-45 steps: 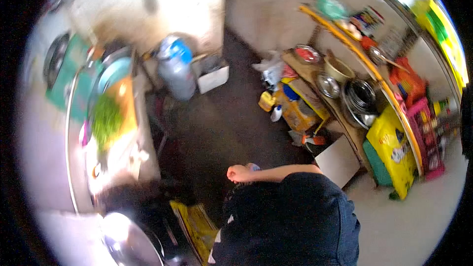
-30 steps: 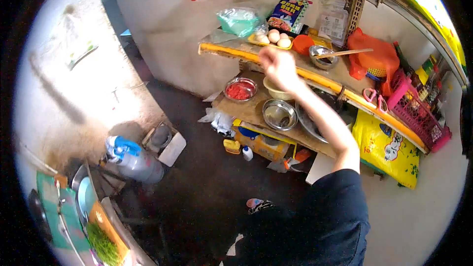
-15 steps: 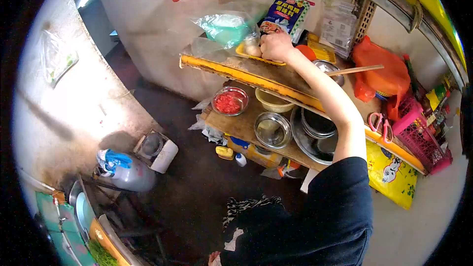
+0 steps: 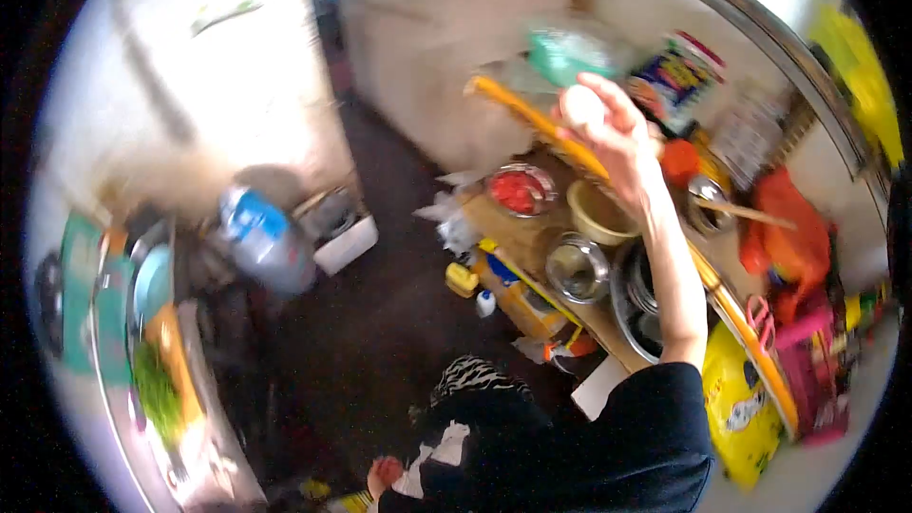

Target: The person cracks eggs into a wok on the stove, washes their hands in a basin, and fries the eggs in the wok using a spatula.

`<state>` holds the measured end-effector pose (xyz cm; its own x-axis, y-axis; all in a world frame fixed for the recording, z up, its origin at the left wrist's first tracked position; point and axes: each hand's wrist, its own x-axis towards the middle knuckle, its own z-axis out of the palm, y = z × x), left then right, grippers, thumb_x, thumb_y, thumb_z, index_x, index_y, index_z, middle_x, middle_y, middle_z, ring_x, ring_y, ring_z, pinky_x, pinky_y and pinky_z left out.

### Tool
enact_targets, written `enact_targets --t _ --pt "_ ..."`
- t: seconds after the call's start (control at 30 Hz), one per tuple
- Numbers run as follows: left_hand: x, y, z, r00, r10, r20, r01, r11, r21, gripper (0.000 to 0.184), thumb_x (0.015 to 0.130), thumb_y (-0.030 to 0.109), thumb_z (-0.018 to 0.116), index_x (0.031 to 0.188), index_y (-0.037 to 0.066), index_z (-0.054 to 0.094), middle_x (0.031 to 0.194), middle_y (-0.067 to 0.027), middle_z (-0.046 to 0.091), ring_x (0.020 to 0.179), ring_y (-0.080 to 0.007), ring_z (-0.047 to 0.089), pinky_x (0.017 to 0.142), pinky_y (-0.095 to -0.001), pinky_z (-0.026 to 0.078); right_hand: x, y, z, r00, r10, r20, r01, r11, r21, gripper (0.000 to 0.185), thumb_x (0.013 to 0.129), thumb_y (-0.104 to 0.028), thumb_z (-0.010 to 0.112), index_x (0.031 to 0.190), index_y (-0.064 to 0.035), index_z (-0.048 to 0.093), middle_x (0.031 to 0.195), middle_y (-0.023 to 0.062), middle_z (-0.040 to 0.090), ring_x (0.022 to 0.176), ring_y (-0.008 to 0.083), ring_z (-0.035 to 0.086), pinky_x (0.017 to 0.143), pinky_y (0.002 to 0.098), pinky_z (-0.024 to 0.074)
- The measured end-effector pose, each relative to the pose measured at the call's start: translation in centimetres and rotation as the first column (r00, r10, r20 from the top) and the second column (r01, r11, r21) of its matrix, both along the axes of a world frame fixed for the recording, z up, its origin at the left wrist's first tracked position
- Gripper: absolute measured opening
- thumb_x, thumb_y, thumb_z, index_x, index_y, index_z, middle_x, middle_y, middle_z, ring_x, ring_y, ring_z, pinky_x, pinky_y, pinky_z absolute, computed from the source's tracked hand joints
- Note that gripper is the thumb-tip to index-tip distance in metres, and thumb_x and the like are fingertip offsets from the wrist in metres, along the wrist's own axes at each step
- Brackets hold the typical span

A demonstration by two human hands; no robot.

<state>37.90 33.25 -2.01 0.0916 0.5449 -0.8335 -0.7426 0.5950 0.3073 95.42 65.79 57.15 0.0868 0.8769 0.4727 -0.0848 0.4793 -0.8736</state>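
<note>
My right hand is raised in front of the upper shelf, its fingers curled around a pale, round, egg-sized thing. Motion blur hides its exact kind. Behind the hand, a green plastic bag and a dark blue seasoning packet are on the shelf. Low in the view, my left hand shows small and smeared beside my dark clothing, away from the shelves. Its fingers are too blurred to read.
The yellow-edged shelf overhangs a lower board bearing a bowl of red pieces, a cream basket and metal bowls. Scissors hang at right. A gas cylinder stands left, near a counter with greens.
My right hand has lifted off the yellow tray on the upper shelf with the pale round thing in it. The view has swung left, and my left hand shows more.
</note>
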Motion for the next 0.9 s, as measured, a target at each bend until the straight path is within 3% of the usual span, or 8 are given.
enact_targets --t 0.03,0.1,0.17,0.2,0.4,0.6,0.73,0.9 --pt "4.8 -0.1 8.6 0.962 0.265 -0.072 -0.25 0.954 0.164 0.03 0.084 0.034 0.056 0.089 0.005 0.06 0.086 -0.0121 0.063 0.08 -0.0283 0.059 0.074 -0.0411 0.048 -3.7 0.1 -1.3 0.986 0.151 -0.069 -0.154 0.987 -0.045 0.06 0.077 -0.018 0.068 0.128 -0.0044 0.04 0.116 0.0134 0.054 0.105 0.0245 0.055 0.088 0.0362 0.0472" --pt "6.7 0.0 14.0 0.98 0.137 -0.148 -0.093 0.958 0.27 0.023 0.083 0.027 0.057 0.085 0.005 0.06 0.083 -0.0113 0.063 0.079 -0.0271 0.059 0.075 -0.0405 0.047 -10.6 0.4 -4.1 0.874 0.415 -0.253 -0.457 0.879 -0.138 0.061 0.078 -0.017 0.067 0.13 -0.0023 0.038 0.12 0.0151 0.051 0.108 0.0271 0.054 0.091 0.0393 0.0463" --pt "7.3 -1.5 17.8 0.888 0.459 -0.005 -0.448 0.87 0.207 0.016 0.084 0.02 0.055 0.083 0.004 0.059 0.08 -0.0123 0.061 0.079 -0.0282 0.06 0.077 -0.0388 0.047 -18.7 0.7 -9.2 0.689 0.572 -0.445 -0.704 0.673 -0.225 0.056 0.08 -0.016 0.063 0.128 -0.0005 0.039 0.121 0.0168 0.051 0.108 0.029 0.053 0.092 0.0418 0.0451" --pt "6.6 -2.6 16.1 0.822 0.552 0.139 -0.569 0.783 0.251 0.016 0.085 0.017 0.053 0.088 0.001 0.057 0.079 -0.0149 0.061 0.077 -0.0298 0.06 0.074 -0.0387 0.05 -22.6 0.3 -12.1 0.609 0.609 -0.508 -0.782 0.569 -0.255 0.051 0.082 -0.017 0.059 0.127 -0.0001 0.041 0.121 0.0175 0.051 0.108 0.0296 0.054 0.093 0.0428 0.0445" --pt "4.2 -13.0 15.0 0.652 0.75 -0.114 -0.748 0.66 0.062 0.022 0.086 0.014 0.052 0.099 -0.003 0.051 0.083 -0.0181 0.061 0.074 -0.0313 0.061 0.07 -0.0435 0.052 -40.9 -8.3 -27.0 0.313 0.446 -0.838 -0.891 -0.169 -0.422 0.035 0.089 -0.022 0.045 0.115 0.0012 0.05 0.117 0.0213 0.054 0.093 0.0299 0.06 0.079 0.0403 0.0521" --pt "4.0 -23.5 18.0 0.393 0.904 -0.171 -0.914 0.404 0.031 0.02 0.087 0.016 0.053 0.098 -0.001 0.051 0.083 -0.0159 0.061 0.074 -0.0294 0.061 0.073 -0.0451 0.052 -53.0 -14.9 -29.9 0.267 0.589 -0.763 -0.805 -0.299 -0.512 0.031 0.089 -0.028 0.051 0.11 -0.0049 0.052 0.091 0.012 0.06 0.07 0.019 0.059 0.057 0.0299 0.0514" --pt "4.0 -27.1 18.8 0.33 0.924 -0.195 -0.932 0.351 0.087 0.021 0.088 0.019 0.053 0.098 0.0 0.051 0.085 -0.0157 0.061 0.075 -0.0282 0.061 0.075 -0.0442 0.052 -59.3 -17.4 -29.9 0.268 0.85 -0.453 -0.658 -0.182 -0.731 0.028 0.087 -0.03 0.055 0.101 -0.0059 0.051 0.079 0.0071 0.059 0.054 0.0108 0.054 0.042 0.0241 0.0442" --pt "5.1 -27.3 19.8 0.266 0.928 -0.259 -0.962 0.271 -0.018 0.022 0.088 0.018 0.052 0.1 -0.001 0.051 0.086 -0.0156 0.061 0.077 -0.0281 0.061 0.075 -0.0439 0.052 -67.1 -21.0 -30.2 -0.025 0.996 -0.089 -0.773 -0.076 -0.63 0.026 0.085 -0.022 0.06 0.105 -0.0061 0.052 0.079 0.0019 0.056 0.057 0.0066 0.051 0.046 0.0204 0.0418"
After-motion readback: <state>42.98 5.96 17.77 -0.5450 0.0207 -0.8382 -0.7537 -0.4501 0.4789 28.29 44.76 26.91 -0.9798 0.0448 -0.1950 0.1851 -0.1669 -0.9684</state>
